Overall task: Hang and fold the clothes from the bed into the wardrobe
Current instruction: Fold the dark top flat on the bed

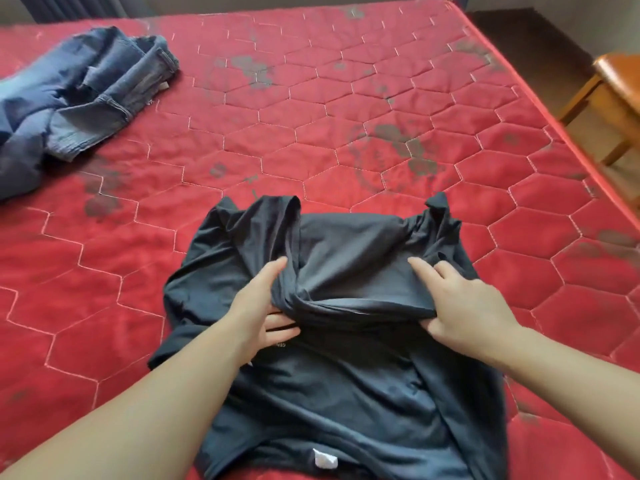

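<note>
A dark grey T-shirt lies on the red quilted mattress, its white neck label nearest me. The far part of the shirt is folded back towards me into a thick band. My left hand pinches the left end of that folded edge, thumb on top and fingers underneath. At the right end my right hand grips the same fold, fingers spread over the cloth and thumb tucked under. A crumpled pair of blue jeans rests at the far left of the bed.
The mattress edge runs diagonally down the right side. Beyond it stands a wooden stool on a brown floor. A dark curtain hangs at the top left behind the bed.
</note>
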A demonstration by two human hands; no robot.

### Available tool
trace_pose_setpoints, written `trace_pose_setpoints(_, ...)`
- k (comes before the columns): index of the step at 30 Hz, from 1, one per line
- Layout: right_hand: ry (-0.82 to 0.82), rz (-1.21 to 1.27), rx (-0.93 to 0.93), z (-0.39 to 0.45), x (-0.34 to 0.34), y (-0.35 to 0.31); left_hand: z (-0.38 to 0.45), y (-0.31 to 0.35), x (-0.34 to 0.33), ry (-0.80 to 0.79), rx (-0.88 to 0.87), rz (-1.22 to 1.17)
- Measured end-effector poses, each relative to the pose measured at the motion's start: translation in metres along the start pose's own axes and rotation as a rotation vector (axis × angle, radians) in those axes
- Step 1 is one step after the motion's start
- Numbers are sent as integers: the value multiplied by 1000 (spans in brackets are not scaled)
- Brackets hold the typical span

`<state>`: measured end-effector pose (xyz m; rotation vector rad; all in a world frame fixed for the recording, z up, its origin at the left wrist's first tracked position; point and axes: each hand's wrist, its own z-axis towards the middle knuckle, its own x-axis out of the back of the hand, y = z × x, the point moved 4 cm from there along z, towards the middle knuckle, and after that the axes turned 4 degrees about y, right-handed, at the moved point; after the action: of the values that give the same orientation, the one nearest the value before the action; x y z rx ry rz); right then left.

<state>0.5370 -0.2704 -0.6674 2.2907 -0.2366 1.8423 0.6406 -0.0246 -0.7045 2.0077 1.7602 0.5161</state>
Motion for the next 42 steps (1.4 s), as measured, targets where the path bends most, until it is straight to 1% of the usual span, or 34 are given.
trace_pose_setpoints(1, -42, 112, -46, -5, -4, -1, 1, 2, -1, 66, -55, 82)
trace_pose_setpoints(2, -83, 269, -107, -10, -8, -1, 3, 7, 0, 172, -155, 192)
trace_pose_setpoints(4, -97, 645, -268, -16, -18, 1, -1, 20, -4, 384, -400, 484)
trace_pose_setpoints(5, -37, 803, -352, -17, -22, 4, 0, 25, -8, 424, -473, 614)
trace_pose_setpoints(6, 64, 891, -444, -17, -24, 10, 0, 28, -12, 420, -504, 699)
trace_pose_setpoints(7, 167, 922, -536, -16, -25, 17, 6, 29, -13, 397, -497, 745)
trace_pose_setpoints(8, 236, 904, -628, -15, -24, 23, 13, 28, -10, 381, -486, 758)
trace_pose_setpoints(9, 271, 873, -696, -12, -24, 29, 18, 27, -5, 382, -482, 749)
trace_pose_setpoints(10, 272, 846, -737, -8, -24, 32, 21, 26, -1, 387, -486, 718)
trace_pose_setpoints(12, 205, 775, -780, 0, -23, 37, 24, 23, 6, 391, -509, 611)
trace_pose_setpoints(13, 178, 730, -777, 4, -23, 38, 24, 21, 8, 381, -516, 529)
trace_pose_setpoints(14, 189, 693, -742, 8, -22, 40, 23, 19, 10, 361, -513, 432)
trace_pose_setpoints(16, 315, 709, -639, 8, -13, 40, 24, 14, 16, 309, -471, 231)
trace_pose_setpoints(17, 408, 779, -623, 4, -9, 43, 23, 11, 18, 290, -438, 137)
trace_pose_setpoints(18, 488, 904, -651, -4, -5, 45, 24, 8, 22, 278, -406, 59)
trace_pose_setpoints(19, 523, 1083, -713, -13, -4, 46, 27, 4, 26, 269, -379, -2)
trace_pose_setpoints(20, 500, 1277, -794, -24, -7, 45, 27, 1, 30, 251, -351, -57)
trace_pose_setpoints(21, 433, 1427, -884, -35, -15, 44, 27, -2, 33, 218, -320, -106)
trace_pose_setpoints(22, 321, 1498, -959, -47, -25, 43, 27, -3, 34, 174, -291, -150)
trace_pose_setpoints(23, 173, 1492, -1015, -57, -36, 43, 25, -5, 34, 137, -263, -186)
trace_pose_setpoints(24, 7, 1439, -1034, -66, -45, 43, 22, -5, 32, 110, -238, -206)
trace_pose_setpoints(25, -150, 1367, -1022, -73, -51, 42, 18, -6, 31, 95, -217, -224)
trace_pose_setpoints(26, -259, 1297, -1002, -78, -52, 42, 13, -6, 29, 85, -200, -245)
trace_pose_setpoints(27, -308, 1244, -990, -80, -52, 44, 9, -7, 27, 70, -183, -262)
trace_pose_setpoints(29, -324, 1181, -976, -77, -47, 49, 6, -12, 27, 48, -156, -284)
trace_pose_setpoints(30, -320, 1156, -962, -73, -42, 50, 8, -16, 29, 50, -150, -271)
trace_pose_setpoints(32, -257, 1055, -898, -58, -31, 54, 13, -24, 33, 70, -146, -220)
trace_pose_setpoints(35, -69, 734, -779, -31, -19, 62, 20, -31, 36, 107, -169, -176)
trace_pose_setpoints(37, 22, 691, -771, -19, -24, 64, 23, -33, 37, 113, -171, -177)
trace_pose_setpoints(39, -2, 661, -738, -15, -34, 59, 23, -35, 39, 87, -144, -206)
trace_pose_setpoints(40, 30, 625, -733, -17, -37, 55, 22, -34, 41, 66, -131, -222)
trace_pose_setpoints(41, 123, 580, -748, -22, -34, 49, 21, -34, 42, 48, -118, -234)
trace_pose_setpoints(42, 265, 549, -759, -26, -26, 40, 19, -33, 42, 37, -107, -242)
